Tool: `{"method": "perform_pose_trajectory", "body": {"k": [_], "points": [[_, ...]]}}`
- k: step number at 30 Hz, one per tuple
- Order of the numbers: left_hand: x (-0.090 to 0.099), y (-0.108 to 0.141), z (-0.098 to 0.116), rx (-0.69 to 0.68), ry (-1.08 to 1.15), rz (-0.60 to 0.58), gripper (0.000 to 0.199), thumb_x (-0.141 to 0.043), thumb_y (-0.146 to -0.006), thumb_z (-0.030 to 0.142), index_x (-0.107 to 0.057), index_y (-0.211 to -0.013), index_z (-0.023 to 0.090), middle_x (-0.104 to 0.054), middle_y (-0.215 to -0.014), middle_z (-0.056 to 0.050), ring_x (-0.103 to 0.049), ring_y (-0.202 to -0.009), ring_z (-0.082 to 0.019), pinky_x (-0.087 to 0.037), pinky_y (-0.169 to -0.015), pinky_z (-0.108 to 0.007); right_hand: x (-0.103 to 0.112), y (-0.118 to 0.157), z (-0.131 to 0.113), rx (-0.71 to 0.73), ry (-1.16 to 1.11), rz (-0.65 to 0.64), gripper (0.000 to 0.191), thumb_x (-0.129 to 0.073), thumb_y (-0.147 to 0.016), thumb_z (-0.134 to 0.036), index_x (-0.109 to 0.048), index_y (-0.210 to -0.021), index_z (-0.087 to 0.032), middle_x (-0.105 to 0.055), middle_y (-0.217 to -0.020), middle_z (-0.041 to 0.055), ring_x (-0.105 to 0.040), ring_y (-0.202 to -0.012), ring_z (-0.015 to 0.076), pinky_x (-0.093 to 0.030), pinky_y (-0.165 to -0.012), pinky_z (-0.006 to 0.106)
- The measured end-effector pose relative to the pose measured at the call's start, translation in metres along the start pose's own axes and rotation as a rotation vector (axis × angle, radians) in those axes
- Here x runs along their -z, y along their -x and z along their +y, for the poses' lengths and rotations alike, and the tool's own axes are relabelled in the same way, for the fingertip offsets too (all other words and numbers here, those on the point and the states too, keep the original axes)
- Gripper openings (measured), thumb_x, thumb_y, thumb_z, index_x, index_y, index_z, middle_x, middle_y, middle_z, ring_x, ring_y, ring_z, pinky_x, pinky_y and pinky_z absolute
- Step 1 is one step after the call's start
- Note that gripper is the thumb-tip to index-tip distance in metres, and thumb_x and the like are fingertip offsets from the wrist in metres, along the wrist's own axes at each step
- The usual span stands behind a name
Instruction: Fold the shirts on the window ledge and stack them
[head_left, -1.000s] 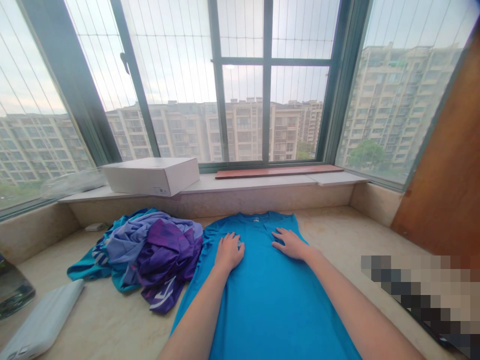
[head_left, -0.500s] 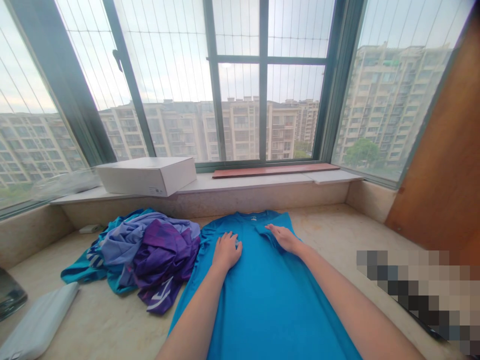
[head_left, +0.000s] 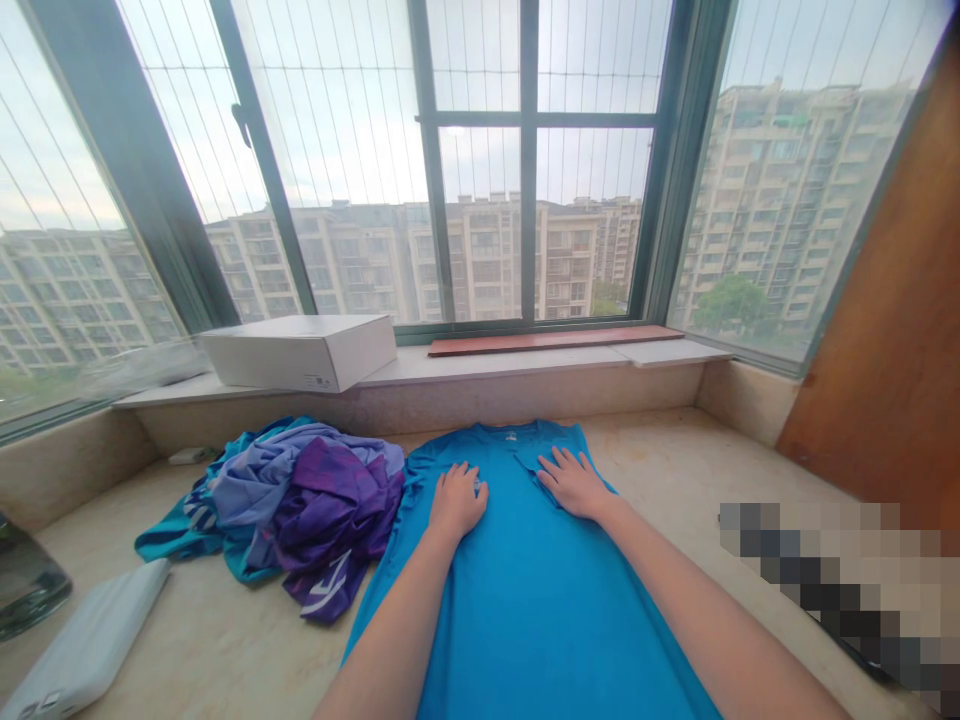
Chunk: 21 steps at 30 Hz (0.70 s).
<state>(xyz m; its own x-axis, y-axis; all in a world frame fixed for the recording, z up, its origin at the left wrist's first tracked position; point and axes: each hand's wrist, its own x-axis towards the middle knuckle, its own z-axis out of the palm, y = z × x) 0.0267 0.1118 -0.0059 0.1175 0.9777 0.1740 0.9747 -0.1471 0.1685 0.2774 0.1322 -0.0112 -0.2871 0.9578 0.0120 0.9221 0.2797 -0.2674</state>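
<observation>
A blue T-shirt (head_left: 532, 600) lies spread on the stone ledge, its collar toward the window. My left hand (head_left: 458, 498) rests flat on the upper left of its chest, fingers stretched forward, a small logo partly showing beside them. On the upper right, my right hand (head_left: 574, 482) lies palm down with its fingers apart, over the right sleeve, which is folded in across the shirt. Left of the shirt sits a crumpled heap of clothes: a purple garment (head_left: 337, 500), a lavender one (head_left: 251, 478) and a teal one (head_left: 169, 535).
A white box (head_left: 300, 352) and a reddish board (head_left: 555, 341) are on the windowsill. At left lie a pale, flat packet-like object (head_left: 90, 640) and a dark glassy container (head_left: 26, 580). A pixelated patch hides something at right; a wooden panel (head_left: 870, 270) stands behind it.
My right hand has turned from edge-on to palm down and flattened onto the folded sleeve, its fingers now spread. My left hand stays in place on the shirt.
</observation>
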Motion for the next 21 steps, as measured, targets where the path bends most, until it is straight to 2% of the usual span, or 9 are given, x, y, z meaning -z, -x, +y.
{"method": "perform_pose_trajectory", "body": {"k": [4,8,14,18,21], "points": [[0.009,0.001,0.002,0.046,-0.042,0.050,0.046,-0.042,-0.099,0.037,-0.062,-0.133,0.015,-0.059,-0.142,-0.015,-0.050,-0.135,-0.030,-0.036,-0.113,-0.042,-0.002,0.000,-0.012,0.024,0.019,-0.043,0.073,-0.012,-0.101,-0.063,-0.026,-0.160,-0.023,-0.016,-0.168,0.0085,-0.009,-0.155,0.0291,-0.006,-0.123,0.051],[0.034,0.001,-0.013,0.200,-0.118,0.114,0.039,-0.038,-0.098,0.028,-0.069,-0.115,0.011,-0.068,-0.118,-0.021,-0.062,-0.116,-0.034,-0.045,-0.099,-0.044,-0.007,-0.001,-0.014,0.016,0.024,-0.105,0.074,-0.016,-0.099,-0.066,-0.019,-0.161,-0.025,-0.013,-0.168,0.0064,-0.008,-0.155,0.0273,-0.007,-0.123,0.050],[0.070,0.001,-0.050,0.405,-0.166,0.136,0.035,-0.042,-0.090,0.014,-0.070,-0.110,0.006,-0.063,-0.122,-0.026,-0.057,-0.120,-0.040,-0.047,-0.094,-0.046,-0.005,-0.002,-0.007,-0.009,0.029,-0.089,0.073,-0.019,-0.098,-0.067,-0.020,-0.161,-0.028,-0.013,-0.169,0.0048,-0.008,-0.155,0.0269,-0.007,-0.123,0.049],[0.074,0.000,-0.062,0.461,-0.102,0.100,0.028,-0.055,-0.082,0.014,-0.071,-0.102,0.004,-0.066,-0.117,-0.030,-0.059,-0.117,-0.044,-0.046,-0.092,-0.050,-0.005,-0.002,-0.006,-0.013,0.013,-0.079,0.074,-0.019,-0.098,-0.067,-0.020,-0.161,-0.028,-0.013,-0.169,0.0047,-0.008,-0.155,0.0265,-0.007,-0.123,0.050],[0.073,-0.002,-0.066,0.463,-0.011,0.111,0.022,-0.055,-0.081,0.016,-0.072,-0.094,0.008,-0.070,-0.108,-0.029,-0.063,-0.111,-0.044,-0.046,-0.090,-0.051,-0.005,-0.001,-0.007,-0.014,0.002,-0.078,0.075,-0.018,-0.098,-0.068,-0.020,-0.161,-0.028,-0.012,-0.169,0.0040,-0.007,-0.155,0.0263,-0.006,-0.123,0.049]]}}
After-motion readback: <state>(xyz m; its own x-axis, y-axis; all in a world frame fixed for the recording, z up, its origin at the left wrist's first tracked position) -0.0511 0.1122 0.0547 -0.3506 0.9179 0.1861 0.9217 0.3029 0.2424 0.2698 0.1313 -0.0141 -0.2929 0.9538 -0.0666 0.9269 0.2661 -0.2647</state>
